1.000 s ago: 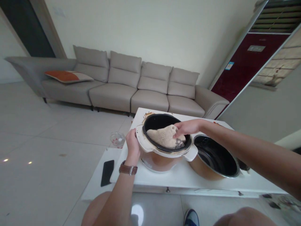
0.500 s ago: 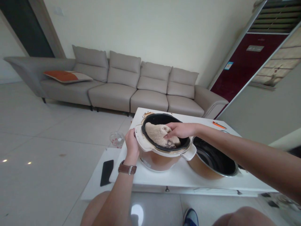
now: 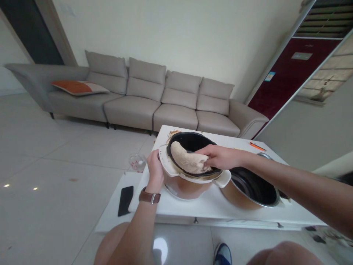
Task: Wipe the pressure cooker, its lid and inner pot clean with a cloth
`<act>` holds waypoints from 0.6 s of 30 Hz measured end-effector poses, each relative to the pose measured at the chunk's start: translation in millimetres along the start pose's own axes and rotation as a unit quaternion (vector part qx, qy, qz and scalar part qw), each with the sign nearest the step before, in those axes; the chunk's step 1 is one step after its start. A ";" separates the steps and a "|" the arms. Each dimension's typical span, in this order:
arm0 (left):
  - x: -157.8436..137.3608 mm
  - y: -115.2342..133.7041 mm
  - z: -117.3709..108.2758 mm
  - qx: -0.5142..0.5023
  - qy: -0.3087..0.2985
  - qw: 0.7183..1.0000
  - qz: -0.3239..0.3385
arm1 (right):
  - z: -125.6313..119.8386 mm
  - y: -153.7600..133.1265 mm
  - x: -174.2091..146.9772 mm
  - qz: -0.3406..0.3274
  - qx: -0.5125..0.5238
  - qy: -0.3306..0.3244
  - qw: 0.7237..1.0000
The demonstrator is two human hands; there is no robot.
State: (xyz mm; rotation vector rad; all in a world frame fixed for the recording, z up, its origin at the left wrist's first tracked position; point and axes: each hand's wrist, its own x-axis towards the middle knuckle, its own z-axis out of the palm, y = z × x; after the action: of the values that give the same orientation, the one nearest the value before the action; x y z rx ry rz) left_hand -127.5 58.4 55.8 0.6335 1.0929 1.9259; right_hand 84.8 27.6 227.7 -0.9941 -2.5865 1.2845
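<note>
A rice cooker body (image 3: 187,188) with a white rim and a dark inside stands on the white table. My left hand (image 3: 154,167) is closed round the rim's left side; its fingertips are partly hidden. Inside the cooker lies a bunched beige cloth (image 3: 187,159), pressed along the near inner wall. My right hand (image 3: 217,156) reaches in from the right, its fingers closed on the right end of the cloth. Just right of the cooker, beneath my right forearm, sits a golden-brown inner pot (image 3: 248,187) with a dark inside.
The white table (image 3: 176,210) has drawers in front. A black phone (image 3: 125,200) lies on a lower ledge at left, near a clear container (image 3: 137,162). An orange cutter or pen (image 3: 257,146) lies at the far right. A grey sofa (image 3: 176,110) stands behind.
My right hand has shifted slightly right and down inside the cooker. The cloth has turned into a longer curved shape along the near wall. My left hand stays on the rim.
</note>
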 end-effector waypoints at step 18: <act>-2.6 4.6 2.7 -0.024 0.002 1.000 -0.017 | 6.3 6.1 -18.9 0.014 -0.031 0.013 0.999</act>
State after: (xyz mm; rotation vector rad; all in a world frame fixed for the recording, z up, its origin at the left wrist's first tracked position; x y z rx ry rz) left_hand -126.0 56.1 61.1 0.5816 1.0493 1.9196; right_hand 100.6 14.8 222.9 -1.0538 -2.6156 1.1962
